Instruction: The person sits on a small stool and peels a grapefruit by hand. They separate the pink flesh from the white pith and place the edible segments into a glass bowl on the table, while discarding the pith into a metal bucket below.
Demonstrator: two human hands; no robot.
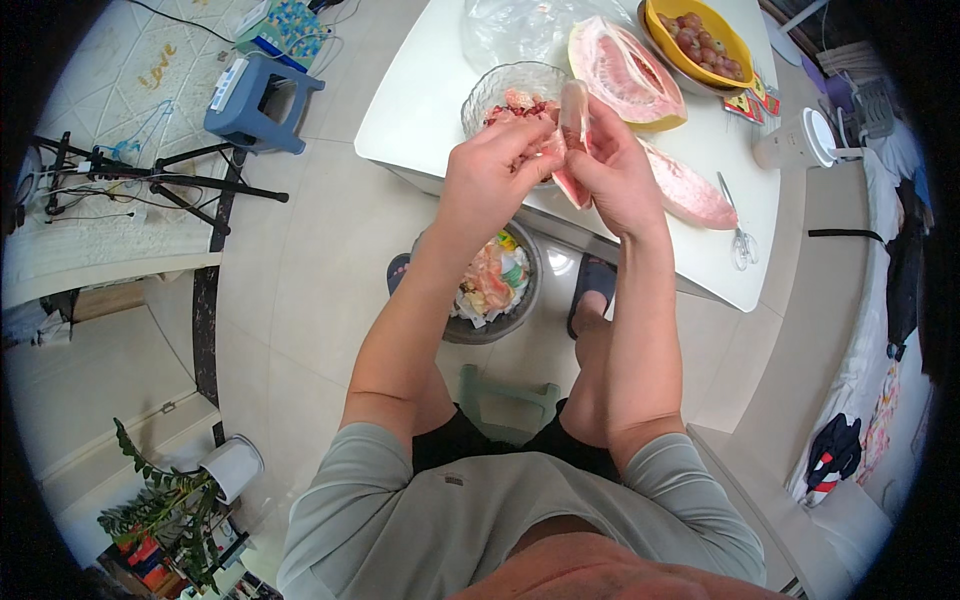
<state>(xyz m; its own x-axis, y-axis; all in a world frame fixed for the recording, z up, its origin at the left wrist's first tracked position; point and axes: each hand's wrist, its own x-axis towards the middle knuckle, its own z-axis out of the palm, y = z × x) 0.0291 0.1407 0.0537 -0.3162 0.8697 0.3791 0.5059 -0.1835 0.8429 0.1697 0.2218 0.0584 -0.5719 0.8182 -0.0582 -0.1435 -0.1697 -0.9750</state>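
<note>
My right hand [619, 169] grips a pomelo segment [574, 112] with pinkish flesh and pale membrane, held up near the table's edge. The fingers of my left hand [491, 169] pinch at the same segment from the other side. Just behind my left hand stands a clear glass bowl [484, 94] with pink pulp and dark red bits in it. A large opened piece of pomelo [630, 79] in its rind rests behind my right hand. A loose piece of pomelo rind [694, 191] lies to the right, beside a small tool with clear handles [742, 244].
A clear plastic bag [517, 30] and a yellow basket of grapes [660, 30] are at the back of the white table [412, 97]. A white-lidded container [799, 142] is at its right. Below my forearms stands a filled trash bin [532, 289] between my feet.
</note>
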